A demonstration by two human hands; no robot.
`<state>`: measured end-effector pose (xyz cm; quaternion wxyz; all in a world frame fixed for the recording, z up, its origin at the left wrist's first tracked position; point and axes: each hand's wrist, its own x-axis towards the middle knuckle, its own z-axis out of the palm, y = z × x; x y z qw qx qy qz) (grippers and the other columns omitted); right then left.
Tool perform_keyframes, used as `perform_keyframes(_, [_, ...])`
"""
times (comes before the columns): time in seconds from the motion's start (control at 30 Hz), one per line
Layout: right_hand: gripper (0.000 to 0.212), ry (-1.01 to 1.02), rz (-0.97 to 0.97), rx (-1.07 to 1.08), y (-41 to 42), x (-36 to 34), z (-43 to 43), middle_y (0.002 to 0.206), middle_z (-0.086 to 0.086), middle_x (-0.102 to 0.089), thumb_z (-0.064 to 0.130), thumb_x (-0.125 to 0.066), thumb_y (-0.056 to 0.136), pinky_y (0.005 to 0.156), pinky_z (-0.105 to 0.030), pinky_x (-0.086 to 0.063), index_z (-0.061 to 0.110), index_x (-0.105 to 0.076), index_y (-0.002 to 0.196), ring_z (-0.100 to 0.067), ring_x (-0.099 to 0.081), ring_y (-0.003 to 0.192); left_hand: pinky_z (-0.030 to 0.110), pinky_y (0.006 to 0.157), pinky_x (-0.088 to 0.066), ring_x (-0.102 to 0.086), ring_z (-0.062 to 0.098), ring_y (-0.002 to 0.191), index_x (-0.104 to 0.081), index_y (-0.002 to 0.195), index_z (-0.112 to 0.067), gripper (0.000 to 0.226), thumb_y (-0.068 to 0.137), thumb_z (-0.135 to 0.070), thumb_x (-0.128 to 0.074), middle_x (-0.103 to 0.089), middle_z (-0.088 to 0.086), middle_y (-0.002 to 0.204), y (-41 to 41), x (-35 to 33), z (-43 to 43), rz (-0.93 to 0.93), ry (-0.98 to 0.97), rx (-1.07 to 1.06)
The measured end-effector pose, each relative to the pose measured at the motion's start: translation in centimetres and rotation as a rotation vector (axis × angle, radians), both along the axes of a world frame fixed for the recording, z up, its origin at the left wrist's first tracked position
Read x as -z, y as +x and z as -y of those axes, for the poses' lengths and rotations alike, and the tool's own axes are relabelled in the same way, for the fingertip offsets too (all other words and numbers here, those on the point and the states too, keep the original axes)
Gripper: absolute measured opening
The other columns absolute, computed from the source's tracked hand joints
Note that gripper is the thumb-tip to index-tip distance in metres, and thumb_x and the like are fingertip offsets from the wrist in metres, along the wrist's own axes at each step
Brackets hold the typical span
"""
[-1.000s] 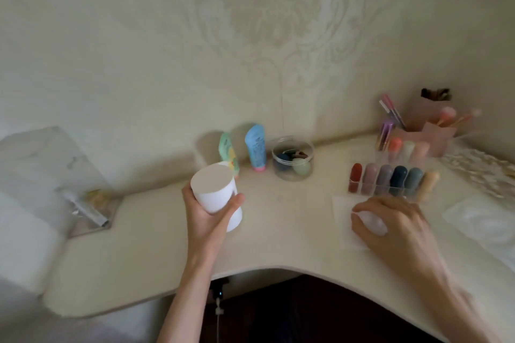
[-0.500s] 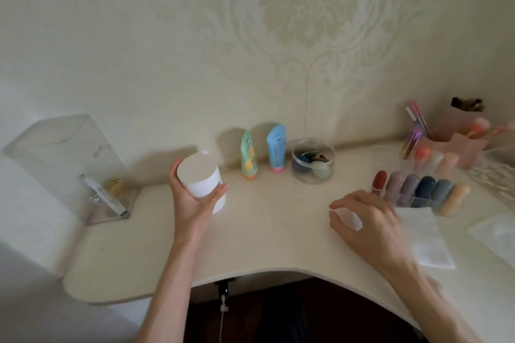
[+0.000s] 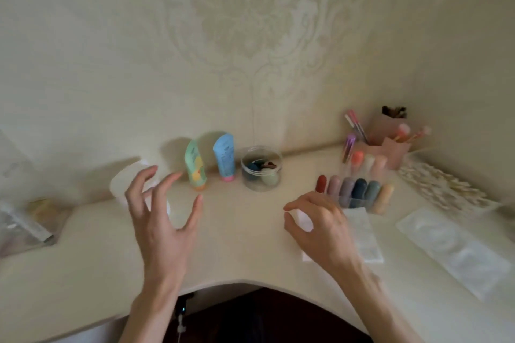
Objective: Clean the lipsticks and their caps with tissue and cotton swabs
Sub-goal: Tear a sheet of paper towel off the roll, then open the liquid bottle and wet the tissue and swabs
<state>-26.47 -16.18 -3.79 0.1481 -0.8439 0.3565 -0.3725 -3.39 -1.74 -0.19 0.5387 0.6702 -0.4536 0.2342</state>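
Note:
A row of lipsticks (image 3: 356, 192) with coloured caps stands in a clear holder at the right, with more lipsticks (image 3: 367, 160) behind it. A white tissue (image 3: 366, 239) lies flat in front of the holder. My right hand (image 3: 320, 231) hovers left of the tissue and pinches a small white object (image 3: 302, 220) between thumb and fingers. The white round container (image 3: 125, 184) stands on the table at the left. Just in front of it my left hand (image 3: 164, 231) is off it, with fingers spread.
Near the wall stand a green tube (image 3: 195, 168), a blue tube (image 3: 224, 157) and a clear jar (image 3: 260, 168). A pink brush holder (image 3: 390, 136) fills the right corner. A clear packet (image 3: 457, 248) lies far right, a clear box (image 3: 22, 225) far left. The table's (image 3: 237, 264) front edge curves inward.
My left hand set the white container down on the table and let go, fingers now spread. My right hand lifted the small white object off the tissue and moved left.

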Motion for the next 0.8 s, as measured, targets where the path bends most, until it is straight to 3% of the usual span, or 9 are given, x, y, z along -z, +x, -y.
perform_keyframes(0.1, [0.018, 0.028, 0.02, 0.029, -1.7, -0.6, 0.1, 0.101, 0.011, -0.072, 0.036, -0.067, 0.088, 0.083, -0.036, -0.057, 0.025, -0.079, 0.096, -0.012, -0.068, 0.093, 0.033, 0.113, -0.041, -0.052, 0.019, 0.129, -0.068, 0.118, -0.001, 0.04, 0.082, -0.006, -0.085, -0.058, 0.014, 0.127, -3.4, -0.4, 2.4, 0.063, 0.063, 0.216])
perform_keyframes(0.2, [0.013, 0.048, 0.026, 0.083, -4.4, -1.1, 0.3, 0.103, 0.011, -0.073, 0.03, -0.072, 0.088, 0.085, -0.038, -0.057, 0.026, -0.079, 0.098, -0.014, -0.068, 0.095, 0.044, 0.105, -0.049, -0.058, 0.022, 0.123, -0.068, 0.12, -0.004, 0.04, 0.083, -0.012, -0.083, -0.061, 0.004, 0.124, -6.8, 0.0, 5.0, 0.045, 0.137, 0.393])
perform_keyframes(0.33, [0.019, 0.077, 0.061, 0.161, -8.5, -2.1, 0.9, 0.104, 0.01, -0.072, 0.022, -0.076, 0.087, 0.084, -0.031, -0.056, 0.029, -0.079, 0.105, -0.014, -0.065, 0.095, 0.03, 0.104, -0.049, -0.059, 0.012, 0.121, -0.066, 0.125, -0.009, 0.045, 0.085, -0.023, -0.079, -0.064, -0.002, 0.125, -10.8, 1.0, 7.9, -0.016, 0.244, 0.552])
perform_keyframes(0.43, [0.019, 0.074, 0.051, 0.243, -11.5, -2.5, 1.6, 0.104, 0.011, -0.072, 0.022, -0.079, 0.087, 0.082, -0.028, -0.053, 0.029, -0.079, 0.104, -0.013, -0.064, 0.096, 0.019, 0.099, -0.048, -0.061, 0.004, 0.115, -0.068, 0.122, -0.015, 0.04, 0.084, -0.019, -0.082, -0.067, -0.01, 0.118, -13.3, 1.6, 9.1, -0.018, 0.313, 0.609])
perform_keyframes(0.57, [0.017, 0.084, 0.036, 0.317, -14.6, -2.6, 2.9, 0.097, 0.01, -0.072, 0.021, -0.079, 0.086, 0.077, -0.025, -0.046, 0.031, -0.079, 0.101, -0.014, -0.062, 0.094, 0.025, 0.092, -0.052, -0.065, 0.005, 0.107, -0.073, 0.107, -0.023, 0.024, 0.087, -0.01, -0.079, -0.068, -0.017, 0.111, -15.6, 2.3, 9.3, 0.071, 0.398, 0.614])
perform_keyframes(0.67, [0.017, 0.1, 0.029, 0.336, -15.6, -2.4, 3.5, 0.098, 0.014, -0.071, 0.023, -0.077, 0.088, 0.078, -0.02, -0.042, 0.032, -0.078, 0.102, -0.012, -0.063, 0.097, 0.023, 0.093, -0.051, -0.064, 0.0, 0.108, -0.074, 0.111, -0.032, 0.029, 0.088, -0.016, -0.079, -0.067, -0.025, 0.115, -16.5, 3.5, 9.3, 0.136, 0.545, 0.612])
perform_keyframes(0.8, [0.018, 0.105, 0.063, 0.361, -16.8, -2.8, 4.5, 0.102, 0.017, -0.074, 0.021, -0.076, 0.091, 0.082, -0.023, -0.046, 0.032, -0.079, 0.106, -0.007, -0.064, 0.1, 0.025, 0.093, -0.052, -0.062, -0.005, 0.11, -0.076, 0.106, -0.034, 0.026, 0.088, -0.016, -0.08, -0.067, -0.028, 0.111, -17.3, 4.3, 9.5, 0.171, 0.585, 0.677])
